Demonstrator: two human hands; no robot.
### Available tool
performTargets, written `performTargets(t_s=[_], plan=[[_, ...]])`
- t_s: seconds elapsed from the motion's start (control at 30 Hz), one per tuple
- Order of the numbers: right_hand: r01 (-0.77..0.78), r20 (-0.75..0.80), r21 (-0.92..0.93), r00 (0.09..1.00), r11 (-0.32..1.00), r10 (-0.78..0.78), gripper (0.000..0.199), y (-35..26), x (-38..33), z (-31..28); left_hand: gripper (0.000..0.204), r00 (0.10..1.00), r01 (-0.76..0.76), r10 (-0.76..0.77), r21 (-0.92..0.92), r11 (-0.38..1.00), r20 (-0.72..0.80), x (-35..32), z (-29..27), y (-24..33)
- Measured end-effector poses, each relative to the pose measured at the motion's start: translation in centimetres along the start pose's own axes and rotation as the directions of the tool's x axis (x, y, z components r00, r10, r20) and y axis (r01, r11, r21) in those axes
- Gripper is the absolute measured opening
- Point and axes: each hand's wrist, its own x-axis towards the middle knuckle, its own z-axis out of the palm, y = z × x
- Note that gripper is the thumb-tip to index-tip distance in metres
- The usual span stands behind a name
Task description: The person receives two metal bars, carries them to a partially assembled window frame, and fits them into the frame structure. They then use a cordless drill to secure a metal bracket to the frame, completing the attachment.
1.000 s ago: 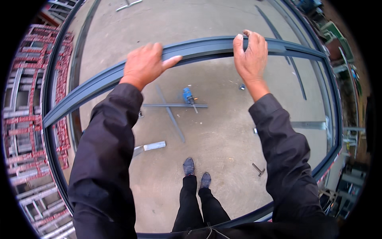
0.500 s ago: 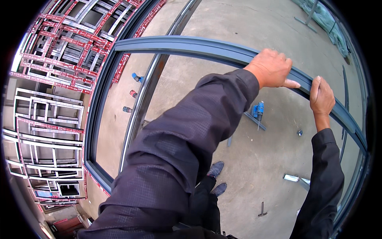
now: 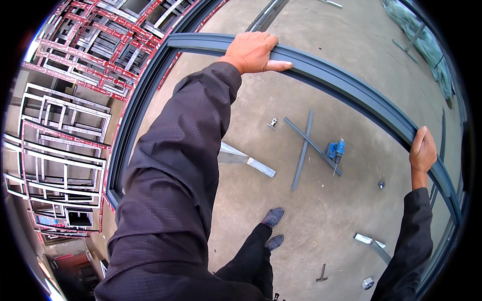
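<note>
The left hand (image 3: 252, 52), at the end of a dark sleeve, grips a long, slate-grey grooved metal bar (image 3: 346, 86) near its left end, the palm over the top, the fingers bent across the far edge and the thumb stretched to the right along the near side. The right hand (image 3: 423, 150) is curled more tightly around the same bar near its right end, well apart from the left; its fingertips are hidden, so how far they close underneath cannot be told. The bar spans the upper part of the view above a grey concrete floor (image 3: 301, 210), meeting the dark grey metal side rail (image 3: 136, 118) of a large rectangular frame at the left. On the floor below, two thin grey metal strips (image 3: 302, 163) lie crossed, with a blue cordless power drill (image 3: 340, 149) beside one end. A small dark hammer (image 3: 322, 273) lies nearer the person's grey shoes (image 3: 273, 217).
</note>
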Motion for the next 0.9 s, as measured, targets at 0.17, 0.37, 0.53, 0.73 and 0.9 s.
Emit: performTargets(t_s=[0.17,0.37,0.53,0.73,0.9], plan=[[0.034,-0.008,-0.013,0.999,0.999,-0.034,0.046,0.6,0.1,0.1,0.080,1.000,-0.003,0.003,-0.011,1.000,0.015,0.4,0.4,-0.1],[-0.004,0.005,0.008,1.000,1.000,0.004,0.045,0.1,0.0,0.1,0.078,0.999,0.001,-0.002,-0.026,1.000,-0.039,0.1,0.0,0.0],[-0.040,0.018,0.057,0.999,0.998,0.039,0.044,-0.7,0.0,-0.4,0.071,0.996,0.036,-0.043,-0.085,0.996,-0.075,-0.7,-0.2,0.6],[0.207,0.006,0.017,0.978,0.978,-0.207,0.046,-1.2,-1.9,-2.0,0.064,0.974,0.036,-0.074,-0.177,0.984,-0.212,-1.7,-0.6,2.1],[0.135,0.104,0.104,0.984,0.985,-0.146,0.043,-6.3,-9.8,-8.6,0.070,0.955,0.195,-0.230,-0.189,0.962,-0.186,-3.2,0.0,3.9]])
